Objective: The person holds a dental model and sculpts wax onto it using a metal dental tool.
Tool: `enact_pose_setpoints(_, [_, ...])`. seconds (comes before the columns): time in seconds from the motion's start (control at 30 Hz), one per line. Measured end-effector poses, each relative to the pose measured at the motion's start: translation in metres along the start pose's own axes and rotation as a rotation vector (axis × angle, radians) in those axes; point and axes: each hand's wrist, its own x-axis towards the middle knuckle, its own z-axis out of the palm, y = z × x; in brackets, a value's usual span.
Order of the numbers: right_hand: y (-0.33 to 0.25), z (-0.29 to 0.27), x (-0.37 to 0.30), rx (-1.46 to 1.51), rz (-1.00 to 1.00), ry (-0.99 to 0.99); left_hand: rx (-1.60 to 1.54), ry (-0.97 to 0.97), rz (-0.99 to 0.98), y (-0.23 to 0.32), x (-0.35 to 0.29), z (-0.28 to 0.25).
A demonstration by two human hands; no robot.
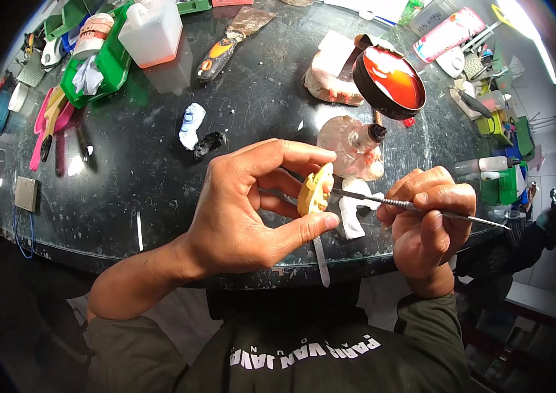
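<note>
The left hand (245, 206) pinches one yellow dental cast (312, 194) above the black tabletop (261, 108); the right hand (431, 216) grips one slim metal tool (401, 204), its tip at the cast. Beyond is one round black pan (378, 103) holding red material (392, 77).

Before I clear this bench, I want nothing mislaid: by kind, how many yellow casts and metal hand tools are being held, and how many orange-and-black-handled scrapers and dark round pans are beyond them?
Yellow cast, in the left hand: 1
Metal hand tool, in the right hand: 1
Scraper: 1
Dark round pan: 1
Total: 4
</note>
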Motion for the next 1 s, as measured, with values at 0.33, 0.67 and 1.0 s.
enact_pose_setpoints(0.33, [-0.0007,0.0003,-0.0004,-0.002,0.011,0.004,-0.001,-0.003,0.004,-0.0012,0.0007,-0.0004])
enact_pose_setpoints(0.67, [-0.0006,-0.0007,-0.0010,-0.028,0.008,-0.001,-0.003,-0.001,-0.002,-0.0011,0.0003,0.0001])
enact_pose_setpoints(1.0, [-0.0007,0.0000,-0.0007,-0.017,0.012,0.011,-0.002,-0.001,0.006,-0.0020,0.0010,-0.0004])
